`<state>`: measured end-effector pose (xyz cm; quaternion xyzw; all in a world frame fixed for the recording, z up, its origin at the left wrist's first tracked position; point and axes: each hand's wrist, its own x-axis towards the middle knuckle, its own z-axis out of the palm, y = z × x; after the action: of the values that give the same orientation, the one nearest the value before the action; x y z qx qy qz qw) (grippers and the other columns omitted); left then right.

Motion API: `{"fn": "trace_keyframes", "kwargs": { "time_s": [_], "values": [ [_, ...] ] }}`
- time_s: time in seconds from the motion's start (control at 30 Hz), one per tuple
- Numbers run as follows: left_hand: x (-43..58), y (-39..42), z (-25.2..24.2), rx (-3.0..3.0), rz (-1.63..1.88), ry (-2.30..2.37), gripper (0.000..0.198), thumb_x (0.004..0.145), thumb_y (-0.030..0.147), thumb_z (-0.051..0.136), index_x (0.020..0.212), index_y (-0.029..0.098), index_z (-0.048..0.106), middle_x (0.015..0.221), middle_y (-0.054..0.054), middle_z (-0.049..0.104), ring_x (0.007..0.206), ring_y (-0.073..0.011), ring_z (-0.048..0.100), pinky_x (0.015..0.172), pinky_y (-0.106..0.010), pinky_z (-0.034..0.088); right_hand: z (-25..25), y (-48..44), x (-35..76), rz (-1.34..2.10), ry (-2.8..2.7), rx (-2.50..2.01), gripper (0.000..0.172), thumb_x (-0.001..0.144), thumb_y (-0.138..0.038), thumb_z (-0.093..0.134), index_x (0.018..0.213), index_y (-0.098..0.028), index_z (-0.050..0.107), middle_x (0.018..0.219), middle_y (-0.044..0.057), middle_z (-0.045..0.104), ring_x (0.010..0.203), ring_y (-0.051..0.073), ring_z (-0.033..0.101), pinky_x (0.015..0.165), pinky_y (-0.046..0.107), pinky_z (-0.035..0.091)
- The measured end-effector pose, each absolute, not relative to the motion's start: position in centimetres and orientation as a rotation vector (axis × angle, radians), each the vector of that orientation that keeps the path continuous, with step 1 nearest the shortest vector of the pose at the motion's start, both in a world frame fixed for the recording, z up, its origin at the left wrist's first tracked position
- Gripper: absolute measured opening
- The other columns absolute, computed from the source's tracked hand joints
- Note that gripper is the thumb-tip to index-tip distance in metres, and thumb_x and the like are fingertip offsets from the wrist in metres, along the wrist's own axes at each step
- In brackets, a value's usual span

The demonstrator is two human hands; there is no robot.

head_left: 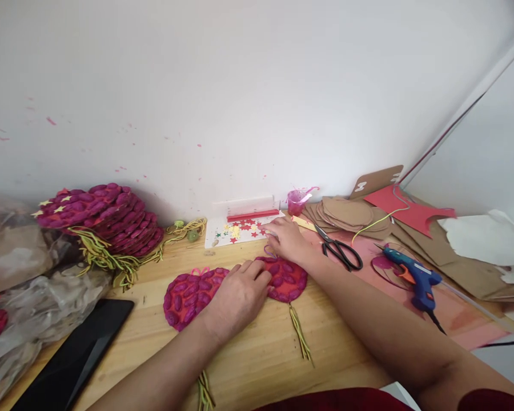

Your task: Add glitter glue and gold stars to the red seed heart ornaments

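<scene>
Right hand point(288, 237) fingers extend over red stars point(254, 234) on white sheet point(211, 227), can't tell if pinching; left hand point(242, 294) fingers curl by the right purple disc point(288, 279), grip unclear. Left purple disc point(188, 297) lies alongside. Step: likely picking out a star; next move calls for a fine pinch.

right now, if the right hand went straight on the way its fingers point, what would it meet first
Most likely the small red stars on the white sheet, just past the right hand's fingertips; depth is unclear, so it may be touching one.
</scene>
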<state>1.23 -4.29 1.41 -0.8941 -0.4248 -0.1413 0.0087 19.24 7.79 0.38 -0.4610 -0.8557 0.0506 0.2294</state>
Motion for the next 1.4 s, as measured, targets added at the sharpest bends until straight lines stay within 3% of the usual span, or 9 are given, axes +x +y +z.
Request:
{"fn": "trace_keyframes", "kwargs": {
  "time_s": [0.2,0.4,0.6,0.8,1.0,1.2,1.4],
  "values": [
    [0.3,-4.3,1.0,-2.883,-0.561,-1.27,0.014,0.099,0.023,0.053,0.106,0.019,0.064,0.113,-0.009,0.064,0.107,-0.0254,0.06,0.092,-0.045,0.054,0.3,8.1,19.5,0.163,-2.317,-1.293,0.023,0.089,-0.017,0.06,0.104,-0.018,0.077,0.102,0.011,0.073,0.103,0.027,0.06,0.095,0.04,0.042],
    [0.3,-4.2,1.0,-2.869,-0.546,-1.255,0.013,0.098,0.023,0.055,0.104,0.018,0.065,0.113,-0.01,0.065,0.103,-0.0258,0.061,0.088,-0.044,0.054,-0.2,8.6,19.5,0.181,-2.28,-1.259,0.023,0.087,-0.016,0.06,0.102,-0.016,0.077,0.101,0.011,0.075,0.101,0.026,0.063,0.097,0.038,0.044],
    [0.1,-4.6,1.5,-2.833,-0.744,-0.972,0.015,0.1,0.023,0.053,0.093,0.017,0.065,0.087,-0.004,0.068,0.083,-0.0202,0.063,0.078,-0.037,0.049,0.0,8.8,19.5,0.245,-2.161,-1.275,0.017,0.086,-0.015,0.059,0.09,-0.017,0.076,0.095,0.009,0.078,0.093,0.024,0.066,0.089,0.035,0.045],
    [0.9,-6.1,2.4,-2.896,-0.896,-0.628,0.03,0.098,0.028,0.057,0.07,0.018,0.054,0.068,0.001,0.059,0.065,-0.015,0.052,0.068,-0.033,0.043,0.7,8.3,19.5,0.308,-1.97,-1.321,0.017,0.091,-0.026,0.058,0.081,-0.018,0.069,0.081,0.005,0.074,0.077,0.019,0.064,0.073,0.029,0.043],
    [2.2,-7.7,2.3,-3.042,-0.621,-0.536,0.023,0.101,0.029,0.053,0.081,0.019,0.058,0.074,0.0,0.062,0.069,-0.0176,0.054,0.072,-0.035,0.045,0.8,8.2,19.6,0.392,-1.887,-1.291,0.014,0.093,-0.022,0.055,0.089,-0.018,0.068,0.08,0.002,0.073,0.072,0.015,0.064,0.066,0.025,0.044],
    [2.0,-7.8,1.5,-3.092,-0.651,-0.581,0.011,0.099,0.019,0.052,0.095,0.019,0.062,0.076,0.0,0.062,0.067,-0.0178,0.055,0.059,-0.033,0.04,1.0,7.6,19.3,0.346,-1.94,-1.274,0.013,0.092,-0.02,0.055,0.095,-0.019,0.068,0.084,0.002,0.074,0.074,0.014,0.065,0.068,0.024,0.045],
    [1.6,-7.4,1.9,-3.075,-0.731,-0.747,0.018,0.099,0.025,0.051,0.086,0.02,0.062,0.077,-0.002,0.062,0.071,-0.0185,0.057,0.062,-0.032,0.043,1.0,7.3,19.1,0.246,-2.024,-1.334,0.012,0.086,-0.017,0.059,0.084,-0.02,0.07,0.084,0.004,0.074,0.077,0.018,0.064,0.071,0.028,0.044]
  ]
}}
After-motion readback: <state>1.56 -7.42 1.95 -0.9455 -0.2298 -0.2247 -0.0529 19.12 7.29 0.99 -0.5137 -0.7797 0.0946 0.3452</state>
